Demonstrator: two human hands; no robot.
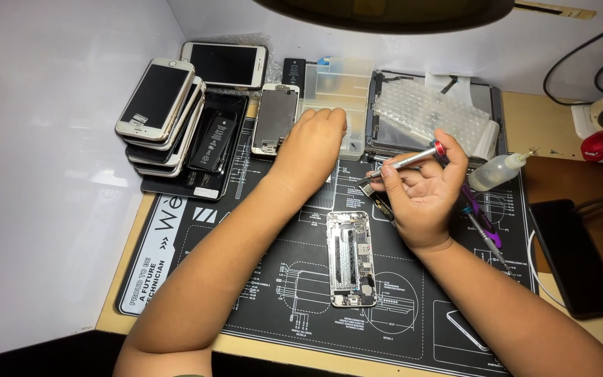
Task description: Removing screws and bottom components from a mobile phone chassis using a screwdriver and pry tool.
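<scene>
**At the middle of the repair mat: an opened phone between two hands**

At the centre of the black mat [197, 279] we see the opened phone housing [351, 259], a slim rectangle with rounded corners lying flat and lengthwise, its metal frame pale and its inside crowded with small dark and silver parts. Neither hand touches it.

Just above and to its right, the right hand [423, 192] curls its fingers around a slender silver screwdriver [406, 162] with a red ring near its top; the shaft lies nearly level, tip pointing left. A small dark component [378, 202] sits at the fingertips, though we cannot tell whether it is pinched. A purple-handled tool [481, 218] lies on the mat beside that wrist.

To the upper left, the left hand [312, 143] rests knuckles-up, fingers bent together, at the edge of a clear plastic compartment box [343, 87]; what the fingertips grip is hidden from us. Beside it lies a bare phone chassis [275, 119].

Farther out, a leaning stack of glossy white-edged phones [162, 112] stands at the left, a sheet of bubble wrap [430, 112] covers a dark tablet-like slab, and a translucent squeeze bottle [497, 171] with a needle tip lies at the right. A black phone [574, 255] rests on the wooden table [525, 112].
</scene>
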